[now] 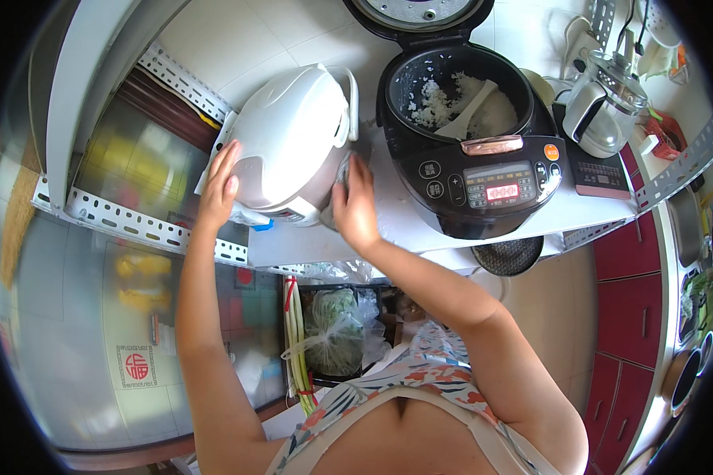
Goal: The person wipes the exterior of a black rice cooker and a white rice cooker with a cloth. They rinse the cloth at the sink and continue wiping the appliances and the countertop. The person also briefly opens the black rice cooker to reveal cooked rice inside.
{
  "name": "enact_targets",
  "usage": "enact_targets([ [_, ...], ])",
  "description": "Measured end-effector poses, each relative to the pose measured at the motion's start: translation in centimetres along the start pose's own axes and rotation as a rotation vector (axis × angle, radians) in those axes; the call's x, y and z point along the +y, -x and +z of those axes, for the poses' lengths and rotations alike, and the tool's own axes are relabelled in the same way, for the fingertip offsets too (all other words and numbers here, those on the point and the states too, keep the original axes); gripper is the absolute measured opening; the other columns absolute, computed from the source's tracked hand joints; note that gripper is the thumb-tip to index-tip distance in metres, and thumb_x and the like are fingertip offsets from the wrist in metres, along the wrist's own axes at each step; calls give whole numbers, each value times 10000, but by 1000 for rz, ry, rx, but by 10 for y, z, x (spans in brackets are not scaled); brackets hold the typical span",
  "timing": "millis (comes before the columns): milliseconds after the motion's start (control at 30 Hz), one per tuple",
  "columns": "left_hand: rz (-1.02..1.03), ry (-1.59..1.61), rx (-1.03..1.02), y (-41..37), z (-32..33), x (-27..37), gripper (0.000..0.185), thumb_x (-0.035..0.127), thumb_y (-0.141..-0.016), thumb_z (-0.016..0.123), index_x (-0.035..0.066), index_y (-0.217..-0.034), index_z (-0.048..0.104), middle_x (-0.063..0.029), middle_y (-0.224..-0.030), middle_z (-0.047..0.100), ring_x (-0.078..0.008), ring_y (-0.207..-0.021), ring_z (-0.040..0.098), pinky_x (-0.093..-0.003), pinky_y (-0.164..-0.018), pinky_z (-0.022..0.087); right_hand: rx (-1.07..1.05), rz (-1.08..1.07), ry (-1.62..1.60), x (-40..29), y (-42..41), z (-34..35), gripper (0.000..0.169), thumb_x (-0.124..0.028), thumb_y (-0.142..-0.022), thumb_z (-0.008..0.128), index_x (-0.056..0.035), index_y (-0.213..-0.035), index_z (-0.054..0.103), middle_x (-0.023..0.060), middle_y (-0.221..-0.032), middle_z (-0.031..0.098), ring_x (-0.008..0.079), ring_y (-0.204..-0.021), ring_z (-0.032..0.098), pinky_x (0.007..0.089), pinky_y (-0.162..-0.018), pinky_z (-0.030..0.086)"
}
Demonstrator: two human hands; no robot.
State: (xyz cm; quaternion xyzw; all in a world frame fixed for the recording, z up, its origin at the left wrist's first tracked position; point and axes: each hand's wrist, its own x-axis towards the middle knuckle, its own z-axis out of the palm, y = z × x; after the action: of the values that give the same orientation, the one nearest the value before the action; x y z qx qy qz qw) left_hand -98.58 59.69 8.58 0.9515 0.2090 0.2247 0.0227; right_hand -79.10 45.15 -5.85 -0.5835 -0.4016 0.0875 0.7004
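A white closed rice cooker (291, 136) stands on the white metal shelf. My left hand (218, 187) rests against its left side with the fingers spread, holding nothing. On the cooker's right side, my right hand (355, 205) presses a grey cloth (334, 202) to the lower body. Close by on the right is a black rice cooker (475, 178) with its lid up; cooked rice (434, 104) and a white rice paddle (468, 113) lie in its pot.
A glass kettle (603, 107) stands right of the black cooker. Perforated metal rails (154, 231) edge the shelf. Below are a round dark pan (508, 255), spring onions or similar stalks (297, 338) and a bagged leafy vegetable (334, 332). Red cabinets (630, 309) line the right.
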Motion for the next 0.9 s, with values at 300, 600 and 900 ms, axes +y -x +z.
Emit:
enact_targets([
  [300, -338, -282, -66, -43, 20, 59, 499, 409, -965, 444, 199, -1417, 416, -135, -1490, 350, -330, -1375, 317, -435, -1108, 265, -140, -111, 0, 4, 6, -26, 579, 130, -804, 501, -34, -1357, 451, 197, -1362, 418, 380, -1213, 444, 394, -1026, 378],
  [600, -327, -216, -76, -42, 19, 52, 535, 452, -946, 465, 243, -1432, 392, -116, -1510, 317, -352, -1395, 263, -483, -1123, 215, 61, -281, 234, -21, -48, -8, 425, 76, -827, 522, 40, -1250, 522, 190, -1251, 495, 380, -1090, 488, 400, -952, 419],
  [900, -349, -235, -63, -43, 23, 53, 554, 490, -934, 463, 246, -1427, 400, -118, -1505, 323, -358, -1389, 266, -530, -1106, 214, 244, 32, 64, -9, -94, 18, 274, 24, -857, 539, 60, -1125, 585, 192, -1096, 535, 337, -998, 514, 368, -862, 441],
])
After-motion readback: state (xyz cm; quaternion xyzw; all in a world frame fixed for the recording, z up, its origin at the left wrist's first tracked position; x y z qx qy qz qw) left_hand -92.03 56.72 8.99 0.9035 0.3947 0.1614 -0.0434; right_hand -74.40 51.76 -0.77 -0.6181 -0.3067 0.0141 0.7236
